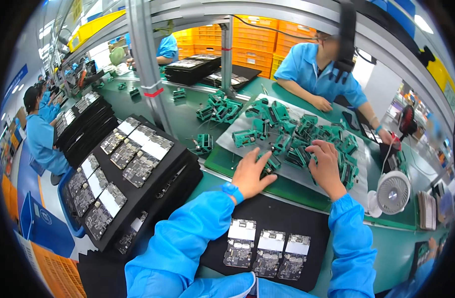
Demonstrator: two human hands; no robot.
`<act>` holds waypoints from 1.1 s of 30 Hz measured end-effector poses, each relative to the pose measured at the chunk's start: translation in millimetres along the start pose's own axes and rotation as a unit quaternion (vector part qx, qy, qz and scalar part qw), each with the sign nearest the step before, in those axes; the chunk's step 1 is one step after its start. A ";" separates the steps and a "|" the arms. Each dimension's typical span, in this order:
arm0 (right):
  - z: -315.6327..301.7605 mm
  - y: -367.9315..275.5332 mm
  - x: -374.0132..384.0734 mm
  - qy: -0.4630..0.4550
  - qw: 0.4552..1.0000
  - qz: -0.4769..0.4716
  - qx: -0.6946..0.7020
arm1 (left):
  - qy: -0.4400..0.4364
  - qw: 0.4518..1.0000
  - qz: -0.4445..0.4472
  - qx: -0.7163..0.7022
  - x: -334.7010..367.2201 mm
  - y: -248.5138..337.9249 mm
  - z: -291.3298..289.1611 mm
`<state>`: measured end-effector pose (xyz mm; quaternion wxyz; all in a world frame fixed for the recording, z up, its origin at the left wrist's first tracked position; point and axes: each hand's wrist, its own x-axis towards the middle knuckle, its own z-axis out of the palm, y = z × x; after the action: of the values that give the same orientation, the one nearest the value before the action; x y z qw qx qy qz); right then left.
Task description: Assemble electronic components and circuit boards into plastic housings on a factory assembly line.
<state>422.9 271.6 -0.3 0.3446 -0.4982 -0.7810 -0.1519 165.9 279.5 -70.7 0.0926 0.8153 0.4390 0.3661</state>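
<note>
My left hand (251, 175) is spread at the near edge of a pile of green fixtures (287, 124). Its thumb and forefinger lie on either side of one small green fixture (271, 165), without visibly closing on it. At the right of the pile, my right hand (325, 166) reaches in with bent, parted fingers; green pieces lie just beyond and beside them. The pile rests on a white sheet (232, 133) over a green board. Below my hands, three circuit boards (268, 253) with white patches sit in a row on a black foam sheet (216, 252).
Stacked black foam trays (180, 171) carrying several circuit boards stand at left. A metal post (150, 74) rises behind them. More green fixtures (220, 108) lie beyond the sheet. At right stands a small white fan (393, 192). A co-worker (307, 64) in blue sits across the bench.
</note>
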 end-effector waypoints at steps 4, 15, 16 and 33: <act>35.0 -28.9 49.7 -0.082 0.987 -0.090 0.106 | -0.018 0.999 0.039 0.002 -43.6 13.7 -25.6; 229.2 -83.1 224.5 -0.261 0.961 -0.071 0.067 | -0.049 0.999 0.009 -0.005 -89.6 9.7 -29.4; 246.3 -83.8 235.0 -0.286 0.955 -0.052 0.054 | -0.049 0.999 0.007 -0.015 -89.8 10.4 -30.9; 297.6 -101.2 260.1 -0.407 0.905 -0.122 -0.004 | -0.127 0.991 -0.030 -0.024 -90.4 10.0 -35.7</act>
<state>149.2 573.3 -23.4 -0.0267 -0.4188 -0.9075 0.0197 116.9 196.6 -87.0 0.1779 0.8393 0.4388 0.2672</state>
